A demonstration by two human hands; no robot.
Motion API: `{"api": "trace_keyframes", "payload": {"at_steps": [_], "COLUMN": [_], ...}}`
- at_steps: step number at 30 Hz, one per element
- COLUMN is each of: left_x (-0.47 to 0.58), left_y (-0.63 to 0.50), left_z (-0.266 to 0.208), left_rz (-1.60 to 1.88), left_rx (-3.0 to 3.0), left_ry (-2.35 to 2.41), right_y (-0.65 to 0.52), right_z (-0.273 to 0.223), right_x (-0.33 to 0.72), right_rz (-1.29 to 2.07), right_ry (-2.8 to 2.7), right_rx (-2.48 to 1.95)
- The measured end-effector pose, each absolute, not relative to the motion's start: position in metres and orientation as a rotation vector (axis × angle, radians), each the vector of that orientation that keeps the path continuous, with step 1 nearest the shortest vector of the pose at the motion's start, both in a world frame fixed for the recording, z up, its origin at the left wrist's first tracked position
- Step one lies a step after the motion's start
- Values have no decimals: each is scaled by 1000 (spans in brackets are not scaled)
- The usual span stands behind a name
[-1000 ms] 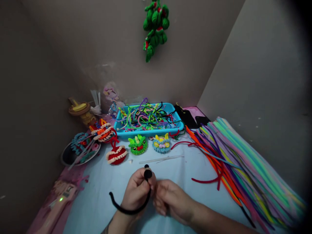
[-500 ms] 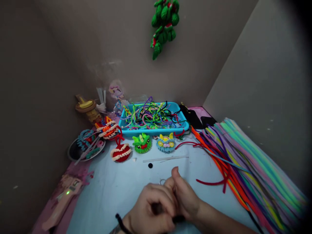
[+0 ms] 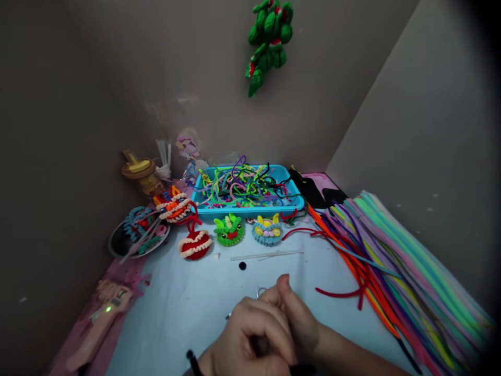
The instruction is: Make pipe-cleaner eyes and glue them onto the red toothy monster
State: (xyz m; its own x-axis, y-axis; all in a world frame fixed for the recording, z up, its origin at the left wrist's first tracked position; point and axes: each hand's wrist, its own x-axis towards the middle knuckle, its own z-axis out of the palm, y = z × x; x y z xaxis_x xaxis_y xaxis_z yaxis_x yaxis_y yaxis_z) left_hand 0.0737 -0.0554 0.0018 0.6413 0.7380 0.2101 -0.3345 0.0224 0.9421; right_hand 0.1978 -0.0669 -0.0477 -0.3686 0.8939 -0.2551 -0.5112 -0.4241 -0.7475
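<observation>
Low in the middle, my left hand (image 3: pixel 254 334) is closed, its thumb and forefinger pinched on a black piece (image 3: pixel 302 369) that looks like pipe cleaner, mostly cut off by the lower edge. Against it rests my right hand (image 3: pixel 299 318), thumb raised and fingers curled behind the left; what they hold is hidden. A black strip (image 3: pixel 191 359) shows at my left wrist. Just beyond the hands lies a metal ring (image 3: pixel 261 292), partly covered. A black disc (image 3: pixel 242 266) and a thin pale stick (image 3: pixel 266 256) lie farther off.
Fuzzy animal-head ornaments, red (image 3: pixel 195 245), green (image 3: pixel 229 231) and blue (image 3: pixel 267 231), stand before a blue tray (image 3: pixel 250 211) of pipe-cleaner scraps. Long pipe cleaners (image 3: pixel 407 266) fill the right side. At left are a metal bowl (image 3: pixel 117 245) and a pink glue gun (image 3: pixel 99 329).
Both hands have shifted slightly, the left one a little down and to the right along with the black piece. A small metal tip now shows left of the left hand.
</observation>
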Motion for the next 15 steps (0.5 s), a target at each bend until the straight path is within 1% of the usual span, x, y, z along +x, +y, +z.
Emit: {"api": "trace_keyframes", "payload": {"at_steps": [3, 8, 10, 12, 13, 15], "left_x": [70, 64, 65, 68, 70, 74], "left_y": [-54, -48, -43, -37, -34, -29], "left_z": [0, -8, -11, -14, -16, -18], "left_rz": [860, 900, 940, 1001, 1001, 925], "left_rx": [1315, 1268, 1158, 899, 740, 559], "left_ry": [407, 359, 494, 680, 752, 820], "right_y": [-70, -72, -69, -64, -61, -56], "right_z": [-45, -38, -33, -27, -24, -20], "right_x": [201, 197, 198, 202, 207, 218], "right_rz": [1870, 1753, 1774, 1750, 1690, 1466], "right_ry": [-851, -844, -831, -841, -869, -983], "right_rx": [-766, -541, -373, -263, -292, -558]}}
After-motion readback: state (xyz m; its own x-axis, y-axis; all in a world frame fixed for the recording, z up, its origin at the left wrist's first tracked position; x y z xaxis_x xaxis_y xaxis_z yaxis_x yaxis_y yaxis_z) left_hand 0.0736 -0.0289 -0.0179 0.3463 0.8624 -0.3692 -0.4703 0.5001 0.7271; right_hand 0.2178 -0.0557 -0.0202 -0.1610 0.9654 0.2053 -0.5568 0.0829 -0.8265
